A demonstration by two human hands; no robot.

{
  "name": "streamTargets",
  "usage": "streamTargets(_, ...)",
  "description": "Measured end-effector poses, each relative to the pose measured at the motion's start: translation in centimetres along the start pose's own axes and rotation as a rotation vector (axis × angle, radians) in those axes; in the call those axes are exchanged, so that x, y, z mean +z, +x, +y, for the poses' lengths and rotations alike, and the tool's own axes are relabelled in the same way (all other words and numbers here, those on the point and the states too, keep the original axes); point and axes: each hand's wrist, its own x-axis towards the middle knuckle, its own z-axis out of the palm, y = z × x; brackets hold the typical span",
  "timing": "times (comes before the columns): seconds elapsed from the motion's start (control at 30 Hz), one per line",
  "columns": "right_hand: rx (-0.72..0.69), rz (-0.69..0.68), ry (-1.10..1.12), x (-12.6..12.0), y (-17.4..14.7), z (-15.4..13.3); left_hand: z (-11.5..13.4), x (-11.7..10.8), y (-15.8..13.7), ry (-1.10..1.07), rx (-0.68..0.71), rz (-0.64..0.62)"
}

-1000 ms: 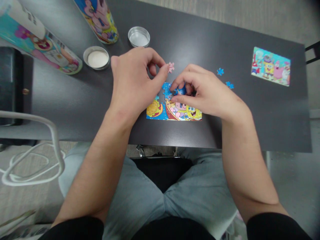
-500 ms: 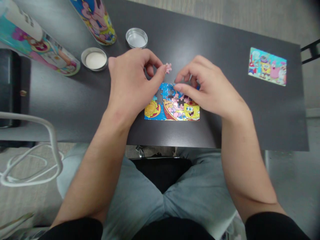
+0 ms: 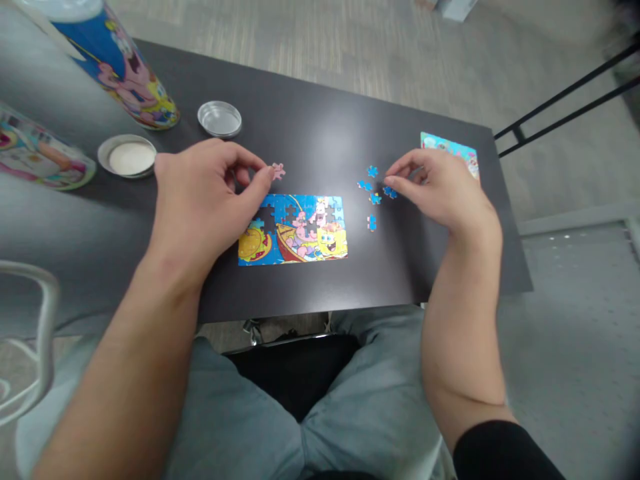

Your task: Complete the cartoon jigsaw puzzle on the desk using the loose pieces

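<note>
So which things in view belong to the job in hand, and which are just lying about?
Job in hand:
puzzle, with gaps
pink piece, in the left hand
loose blue pieces, near the right hand

Probably just lying about:
two printed tubes
two round metal lids
picture card, partly covered

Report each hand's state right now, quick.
Left hand: closed, pinching a pink puzzle piece.
Right hand: grip nearly closed beside loose blue puzzle pieces; whether it holds one cannot be told.

Loose pieces (image 3: pixel 375 199) are spread between the puzzle (image 3: pixel 300 243), near the table's (image 3: pixel 310 287) front edge, and the card (image 3: pixel 460 148), near the back-right corner.
</note>
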Motion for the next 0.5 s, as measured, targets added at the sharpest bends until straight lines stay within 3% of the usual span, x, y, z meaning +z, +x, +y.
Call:
streamTargets(0.17, 0.012, -0.001, 0.065, 0.8, 0.1, 0.1, 0.4, 0.0, 0.2, 0.09, -0.02, 0.027)
streamTargets(0.33, 0.116, 0.105, 0.071, 0.0, -0.2, 0.8, 0.3, 0.0, 0.1, 0.098, -0.012, 0.015)
streamTargets(0.5, 0.136, 0.084, 0.146, -0.5, -0.8, 2.3, 0.9, -0.4, 0.2, 0.133, 0.011, 0.002)
